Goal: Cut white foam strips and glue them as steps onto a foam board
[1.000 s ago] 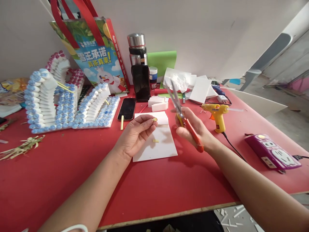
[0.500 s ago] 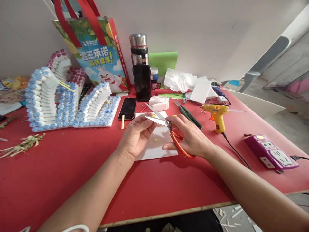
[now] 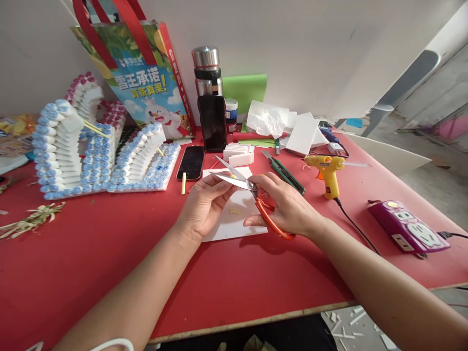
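My right hand [image 3: 288,204] is closed around the orange handles of a pair of scissors [image 3: 268,219], whose blades stand apart and point left. My left hand [image 3: 204,204] pinches near the blades; a small yellow piece [image 3: 234,176] shows at its fingertips between them, mostly hidden. Below the hands lies a white sheet [image 3: 237,229] with a short yellow strip [image 3: 235,211] on it. A pale yellow stick [image 3: 184,184] rests by the lower edge of a dark phone [image 3: 190,162], left of my left hand.
White blocks [image 3: 239,158] stand behind the scissors, with a green utility knife [image 3: 283,171] to their right. Farther right are a yellow glue gun [image 3: 327,175] and a purple power strip [image 3: 405,226]. Blue-and-white models [image 3: 142,161], a printed bag [image 3: 146,87] and a steel flask [image 3: 207,68] fill the back left.
The whole view has shifted slightly, so things sit a little farther left. Both hands keep nearly the same pose, and the scissor blades are still apart.
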A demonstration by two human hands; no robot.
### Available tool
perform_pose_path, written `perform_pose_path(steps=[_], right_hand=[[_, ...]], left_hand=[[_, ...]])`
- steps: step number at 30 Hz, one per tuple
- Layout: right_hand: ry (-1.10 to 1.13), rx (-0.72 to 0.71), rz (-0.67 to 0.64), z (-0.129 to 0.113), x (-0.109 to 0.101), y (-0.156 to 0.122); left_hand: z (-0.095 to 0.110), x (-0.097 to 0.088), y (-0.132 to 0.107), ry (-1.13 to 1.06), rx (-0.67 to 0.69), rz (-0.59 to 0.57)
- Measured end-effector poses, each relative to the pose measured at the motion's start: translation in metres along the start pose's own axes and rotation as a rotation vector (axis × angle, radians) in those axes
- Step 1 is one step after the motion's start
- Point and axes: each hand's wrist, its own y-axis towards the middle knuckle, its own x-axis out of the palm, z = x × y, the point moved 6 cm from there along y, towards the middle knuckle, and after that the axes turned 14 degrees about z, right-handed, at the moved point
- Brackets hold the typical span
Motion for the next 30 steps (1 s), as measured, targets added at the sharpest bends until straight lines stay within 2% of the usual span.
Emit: perform_pose_path(steps=[30], right_hand=[[0.052, 0.025, 0.004, 0.0008, -0.0002, -0.0011]], left_hand=[[0.0032, 0.0034, -0.001, 0.044, 0.023, 0.022]])
